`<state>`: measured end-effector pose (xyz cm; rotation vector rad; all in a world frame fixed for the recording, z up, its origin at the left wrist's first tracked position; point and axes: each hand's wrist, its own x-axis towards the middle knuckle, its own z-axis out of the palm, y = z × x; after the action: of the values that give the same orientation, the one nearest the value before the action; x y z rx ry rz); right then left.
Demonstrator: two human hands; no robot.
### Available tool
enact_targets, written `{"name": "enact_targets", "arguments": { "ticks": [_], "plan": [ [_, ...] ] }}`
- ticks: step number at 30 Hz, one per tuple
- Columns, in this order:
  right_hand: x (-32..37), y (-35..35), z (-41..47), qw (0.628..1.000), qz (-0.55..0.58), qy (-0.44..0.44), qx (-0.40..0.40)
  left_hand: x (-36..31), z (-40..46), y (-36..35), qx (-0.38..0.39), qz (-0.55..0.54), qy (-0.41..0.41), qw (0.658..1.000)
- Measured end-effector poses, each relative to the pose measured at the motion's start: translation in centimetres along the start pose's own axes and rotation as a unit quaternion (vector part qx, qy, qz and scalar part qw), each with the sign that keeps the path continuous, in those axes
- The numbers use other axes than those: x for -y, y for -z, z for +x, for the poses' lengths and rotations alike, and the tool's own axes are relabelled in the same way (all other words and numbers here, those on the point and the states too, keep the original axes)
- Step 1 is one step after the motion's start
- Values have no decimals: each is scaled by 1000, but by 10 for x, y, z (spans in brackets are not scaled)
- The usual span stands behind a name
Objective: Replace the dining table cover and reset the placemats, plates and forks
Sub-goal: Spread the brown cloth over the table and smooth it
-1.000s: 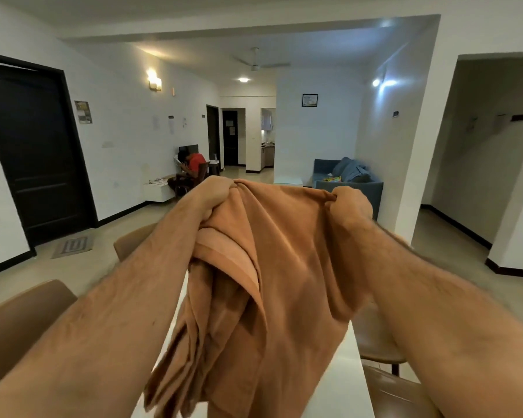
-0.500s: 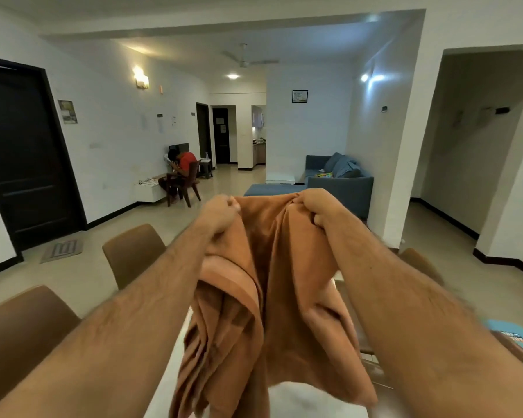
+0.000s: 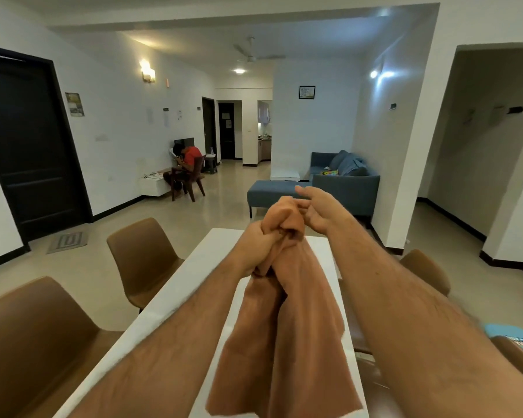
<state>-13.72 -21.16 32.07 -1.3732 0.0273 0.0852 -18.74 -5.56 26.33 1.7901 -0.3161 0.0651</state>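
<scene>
An orange-brown table cover (image 3: 287, 327) hangs bunched over the white dining table (image 3: 191, 273), its lower part trailing down toward me. My left hand (image 3: 261, 247) grips the gathered cloth in a fist near its top. Just right of the bunch, my right hand (image 3: 316, 211) has loosened fingers: the index finger sticks out straight and the other fingertips touch the top fold. Both forearms reach out over the table. No placemats, plates or forks are in view.
Brown chairs stand along the table's left side (image 3: 139, 257) (image 3: 27, 342) and right side (image 3: 423, 273). A blue printed item (image 3: 514, 337) lies at the right edge. Beyond are a blue sofa (image 3: 341, 179), a seated person (image 3: 187, 164) and a black door (image 3: 31, 146).
The cloth has come down from chest height toward the table and my hands have moved together. My right hand has eased its grip; the left still holds the bunch.
</scene>
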Motion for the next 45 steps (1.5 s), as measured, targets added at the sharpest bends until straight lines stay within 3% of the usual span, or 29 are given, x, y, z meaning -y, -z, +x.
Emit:
{"name": "enact_targets", "arguments": {
  "ticks": [2,5,9,13,18,20,23,25,29,35,39,41,42,45],
  "plan": [
    [-6,4,-4,990,-129,30,53,-2,8,-4,-48,-84,48,994],
    [-19,3,-19,927,-363,43,88,-7,24,-8,-137,-196,115,964],
    [-30,-5,-31,879,-463,52,106,-20,41,-11,-176,-209,84,958],
    [-19,-6,-38,901,-429,63,32,-29,50,0,-184,-164,103,964],
    [-9,-12,-42,915,-393,76,43,-47,46,15,-167,-111,50,978],
    [-4,-15,-39,927,-364,86,12,-49,38,22,-101,-106,21,989],
    [0,-23,-33,944,-310,97,-50,-40,31,29,44,-4,-15,999],
    [2,-30,-30,956,-266,104,-62,-30,30,33,80,34,-23,996],
    [2,-38,-30,964,-223,133,-57,-21,25,45,77,14,-2,997],
    [4,-36,-34,952,-278,124,10,-21,19,69,76,31,35,996],
    [14,-21,-23,949,-278,131,-70,-10,21,98,-2,62,55,997],
    [26,-6,-15,925,-316,154,-144,-6,22,118,-62,90,43,993],
    [34,3,-12,895,-366,173,-188,-4,23,129,-96,99,28,990],
    [64,20,-16,761,-524,221,-311,-5,27,167,-225,241,1,944]
  ]
}}
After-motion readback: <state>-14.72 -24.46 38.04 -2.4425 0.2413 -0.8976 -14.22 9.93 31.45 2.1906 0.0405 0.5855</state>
